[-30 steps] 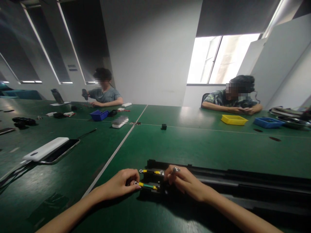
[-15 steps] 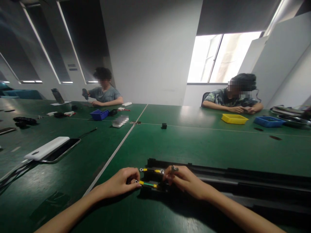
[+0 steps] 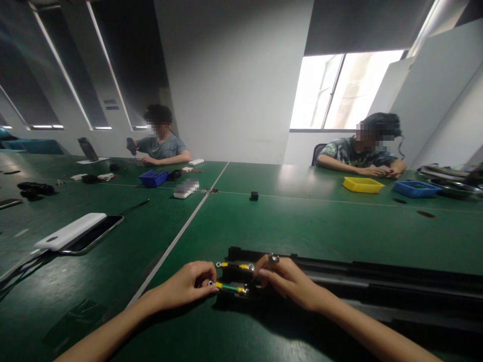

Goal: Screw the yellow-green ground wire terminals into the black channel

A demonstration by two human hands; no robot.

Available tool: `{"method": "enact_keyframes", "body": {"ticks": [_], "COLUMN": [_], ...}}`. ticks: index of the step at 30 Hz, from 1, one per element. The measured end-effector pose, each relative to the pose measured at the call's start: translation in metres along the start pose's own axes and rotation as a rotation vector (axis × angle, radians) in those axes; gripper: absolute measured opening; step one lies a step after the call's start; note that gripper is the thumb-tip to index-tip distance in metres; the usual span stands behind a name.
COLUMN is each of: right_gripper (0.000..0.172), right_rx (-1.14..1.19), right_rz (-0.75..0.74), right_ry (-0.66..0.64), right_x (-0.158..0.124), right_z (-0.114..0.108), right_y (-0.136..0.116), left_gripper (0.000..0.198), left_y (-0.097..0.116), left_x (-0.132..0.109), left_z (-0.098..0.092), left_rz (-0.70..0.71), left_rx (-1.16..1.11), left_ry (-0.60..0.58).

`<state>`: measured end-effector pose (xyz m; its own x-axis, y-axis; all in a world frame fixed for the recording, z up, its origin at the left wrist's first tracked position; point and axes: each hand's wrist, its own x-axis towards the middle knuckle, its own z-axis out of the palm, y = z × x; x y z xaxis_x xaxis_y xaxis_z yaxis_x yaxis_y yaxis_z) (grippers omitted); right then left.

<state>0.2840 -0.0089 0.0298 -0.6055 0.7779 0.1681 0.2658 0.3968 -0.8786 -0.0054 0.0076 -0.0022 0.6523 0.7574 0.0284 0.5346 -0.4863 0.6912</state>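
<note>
A long black strip-shaped housing lies across the green table in front of me. At its left end sit two short green-and-yellow wires with ring terminals, the farther wire and the nearer wire. My left hand is curled, its fingertips pinching the ring end of the nearer wire. My right hand is closed around a small silver metal piece that sticks up from its fingers, just right of the wires.
A white power bank on a phone lies to the left, with cables. Two other people sit at the far side. Near them stand a blue bin, a yellow tray and another blue tray. A small black block sits mid-table.
My right hand has shifted slightly left toward the wires, and the silver piece in it has tilted. My left hand stays on the nearer wire's ring end.
</note>
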Motion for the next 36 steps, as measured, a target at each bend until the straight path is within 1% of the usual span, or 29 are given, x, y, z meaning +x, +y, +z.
{"method": "enact_keyframes", "body": {"ticks": [5, 9, 17, 23, 27, 36], "right_gripper": [0.043, 0.043, 0.038, 0.033, 0.031, 0.034], "right_rx": [-0.009, -0.027, -0.011, 0.034, 0.049, 0.011], "right_rz": [0.024, 0.032, -0.012, 0.020, 0.012, 0.010], "right_ry": [0.054, 0.059, 0.033, -0.001, -0.008, -0.033], "right_x": [0.0006, 0.0013, 0.0020, 0.0016, 0.0017, 0.0022], "right_z": [0.0011, 0.0019, 0.0017, 0.0019, 0.0018, 0.0001], "right_y": [-0.0003, 0.0005, 0.0028, 0.0002, 0.0008, -0.0060], "left_gripper": [0.007, 0.007, 0.006, 0.004, 0.005, 0.004], "left_y": [0.0003, 0.0005, 0.0002, -0.0025, -0.0009, 0.0016], "left_x": [0.0001, 0.0002, 0.0004, -0.0001, 0.0001, -0.0005], "left_z": [-0.0006, -0.0003, -0.0002, 0.0009, 0.0005, -0.0006], "left_rz": [0.000, -0.016, -0.018, -0.002, -0.019, -0.026], "left_rx": [0.009, 0.013, 0.014, -0.006, -0.011, -0.006], "left_ry": [0.000, -0.005, -0.010, -0.001, -0.009, -0.015]}}
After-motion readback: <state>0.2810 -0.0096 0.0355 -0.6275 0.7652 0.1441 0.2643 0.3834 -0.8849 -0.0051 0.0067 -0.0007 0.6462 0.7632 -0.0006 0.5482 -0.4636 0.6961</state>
